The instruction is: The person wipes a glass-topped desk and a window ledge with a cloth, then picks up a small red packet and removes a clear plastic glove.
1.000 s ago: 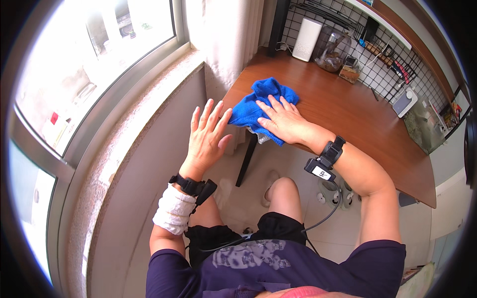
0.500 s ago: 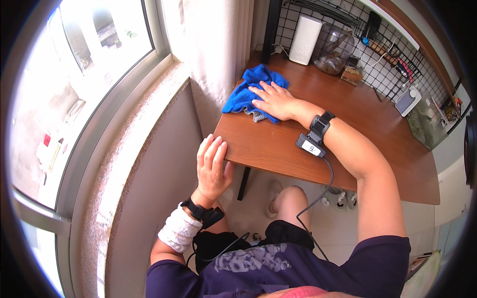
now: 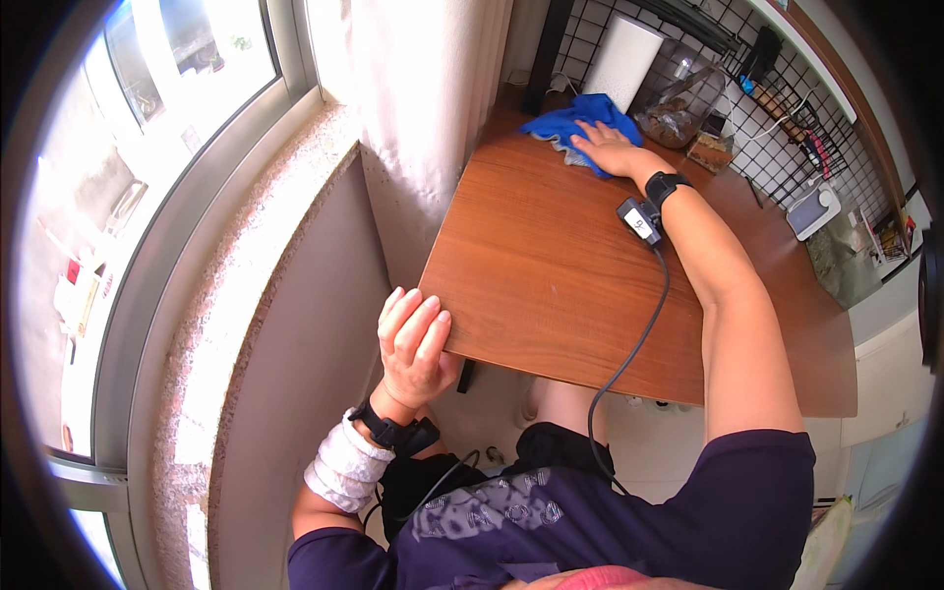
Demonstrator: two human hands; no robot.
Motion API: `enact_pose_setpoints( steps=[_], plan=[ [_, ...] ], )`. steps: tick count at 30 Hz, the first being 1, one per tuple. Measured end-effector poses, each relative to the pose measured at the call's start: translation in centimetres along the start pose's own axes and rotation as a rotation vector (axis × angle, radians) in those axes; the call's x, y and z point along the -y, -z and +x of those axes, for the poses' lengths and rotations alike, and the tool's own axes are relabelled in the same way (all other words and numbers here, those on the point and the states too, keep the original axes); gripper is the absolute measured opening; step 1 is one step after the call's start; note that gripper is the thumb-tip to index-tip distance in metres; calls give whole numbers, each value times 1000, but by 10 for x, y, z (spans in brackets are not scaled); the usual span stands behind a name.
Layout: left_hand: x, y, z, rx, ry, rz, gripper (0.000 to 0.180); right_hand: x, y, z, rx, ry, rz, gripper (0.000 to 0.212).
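Far across the brown wooden table (image 3: 551, 256), my right hand (image 3: 612, 150) lies flat on a crumpled blue cloth (image 3: 556, 125), with its fingers stretched out and spread. A greyish edge of the cloth shows beside the hand. My left hand (image 3: 411, 344) is closed round the table's near left corner, its fingertips over the edge; part of the thumb is hidden. Black straps with small devices sit on both wrists, and a cable runs back from the right one.
Just behind the cloth stand a white box-shaped device (image 3: 625, 61) and a clear plastic container (image 3: 678, 93). A small box (image 3: 710, 150) and a grey-white device (image 3: 813, 211) are farther right, before a wire grid. Curtain (image 3: 418, 88) and stone windowsill (image 3: 265, 216) border the left.
My right hand has moved away and to the right with the blue cloth under it, from the left edge to near the white device. My left hand keeps its hold on the corner.
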State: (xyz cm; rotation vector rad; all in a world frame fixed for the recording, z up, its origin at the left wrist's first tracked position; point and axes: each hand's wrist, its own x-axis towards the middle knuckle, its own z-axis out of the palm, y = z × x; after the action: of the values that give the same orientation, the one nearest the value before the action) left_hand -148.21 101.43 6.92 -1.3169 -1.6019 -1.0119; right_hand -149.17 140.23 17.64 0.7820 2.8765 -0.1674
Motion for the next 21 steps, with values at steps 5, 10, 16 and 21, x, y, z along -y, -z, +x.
enact_pose_setpoints(
  steps=[5,10,16,21],
  plan=[
    [-7,-4,2,-29,48,-39,44,-28,-1,4,-41,-139,68,75],
    [-12,-1,5,-7,113,-16,50,23,1,-25,-52,-66,40,79],
    [-21,0,13,18,183,23,51,71,-27,-103,-179,355,-34,72],
    [-24,0,11,37,213,37,53,65,-41,-181,-199,625,5,63]
  ],
)
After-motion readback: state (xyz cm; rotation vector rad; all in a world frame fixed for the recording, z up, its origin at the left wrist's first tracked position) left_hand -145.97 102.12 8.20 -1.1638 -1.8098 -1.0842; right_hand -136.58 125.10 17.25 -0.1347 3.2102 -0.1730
